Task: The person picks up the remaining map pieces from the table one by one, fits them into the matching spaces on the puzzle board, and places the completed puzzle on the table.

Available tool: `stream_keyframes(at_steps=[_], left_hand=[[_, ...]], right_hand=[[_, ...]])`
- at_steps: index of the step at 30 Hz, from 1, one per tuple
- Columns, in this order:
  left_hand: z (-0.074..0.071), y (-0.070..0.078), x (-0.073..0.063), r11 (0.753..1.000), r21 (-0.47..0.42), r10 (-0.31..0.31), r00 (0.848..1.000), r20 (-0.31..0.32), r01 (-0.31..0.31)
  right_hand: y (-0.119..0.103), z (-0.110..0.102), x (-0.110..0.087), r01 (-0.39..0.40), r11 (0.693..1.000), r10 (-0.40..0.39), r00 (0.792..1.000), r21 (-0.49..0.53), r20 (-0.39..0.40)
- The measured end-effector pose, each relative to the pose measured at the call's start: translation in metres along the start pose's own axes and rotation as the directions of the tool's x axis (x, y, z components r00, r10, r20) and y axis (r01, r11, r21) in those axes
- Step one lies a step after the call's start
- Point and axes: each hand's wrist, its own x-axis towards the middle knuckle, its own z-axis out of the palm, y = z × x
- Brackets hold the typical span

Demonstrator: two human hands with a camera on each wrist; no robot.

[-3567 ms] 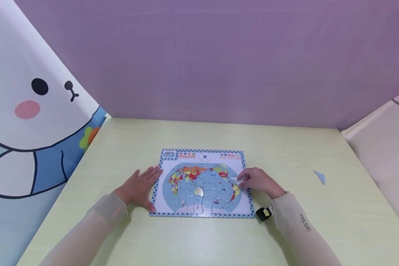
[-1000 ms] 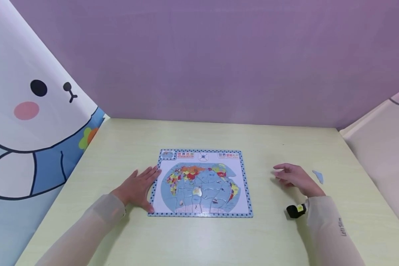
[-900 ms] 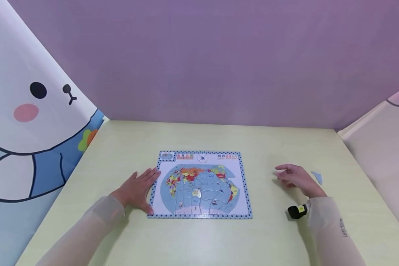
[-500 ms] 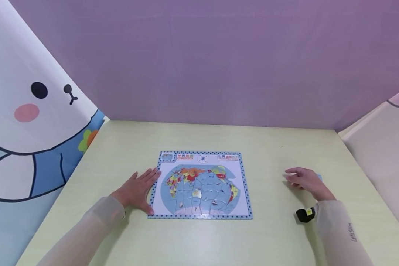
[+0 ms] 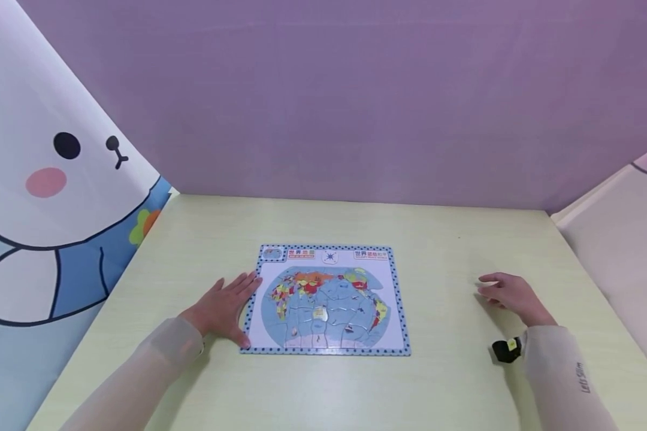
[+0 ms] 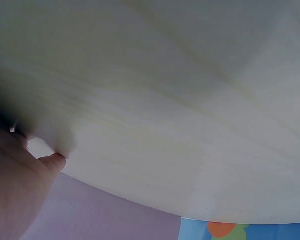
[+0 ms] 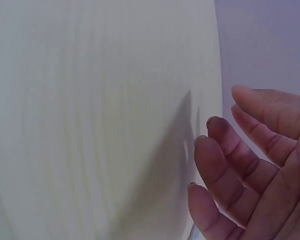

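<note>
A world map jigsaw puzzle (image 5: 334, 299) with a blue dotted border lies flat on the table. A small white notch shows at the right side of its blue oval. My left hand (image 5: 222, 308) rests with spread fingers on the board's left edge; in the left wrist view part of that hand (image 6: 17, 175) appears at the far left. Well to the right of the board, my right hand (image 5: 513, 296) hovers over the table. Its fingers are loosely bent with nothing between them, as the right hand (image 7: 260, 170) in its wrist view shows. The loose blue puzzle piece is hidden from the head view.
The pale wooden table (image 5: 323, 389) extends around the board. Behind it stands a purple backdrop (image 5: 356, 108), with a white and blue cartoon cloth (image 5: 43, 227) on the left. A black device (image 5: 507, 350) is worn at my right wrist.
My right hand has left the puzzle's right edge and moved rightward, now covering where the loose blue piece was seen. My left hand has stayed on the board's edge.
</note>
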Motion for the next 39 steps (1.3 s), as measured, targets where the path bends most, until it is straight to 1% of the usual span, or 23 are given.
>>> stream_keyframes(at_steps=[4,11,16,22,31,39], left_hand=[[0.000,0.000,0.001,1.000,0.012,-0.003,1.000,0.004,0.003],[0.001,0.000,0.001,1.000,0.023,0.010,1.000,-0.013,-0.010],[-0.001,0.000,0.001,1.000,0.027,0.011,1.000,-0.016,-0.011],[-0.001,0.000,0.000,1.000,0.016,0.014,1.000,-0.015,-0.014],[0.000,-0.001,0.002,1.000,0.022,0.007,1.000,-0.010,-0.007],[0.000,0.001,0.001,1.000,0.023,-0.002,1.000,-0.005,0.002]], right_hand=[[0.006,-0.006,-0.002,-0.023,1.000,0.023,1.000,-0.009,-0.004],[0.015,-0.013,-0.005,-0.030,0.999,0.030,0.999,-0.019,-0.010],[0.023,-0.017,-0.006,-0.059,0.998,0.059,0.998,0.015,-0.029],[0.032,-0.022,-0.006,-0.068,0.996,0.071,0.995,0.050,-0.065],[0.039,-0.031,-0.008,-0.085,0.994,0.092,0.990,0.067,-0.106],[0.045,-0.038,-0.010,-0.079,0.996,0.082,0.988,0.030,-0.134]])
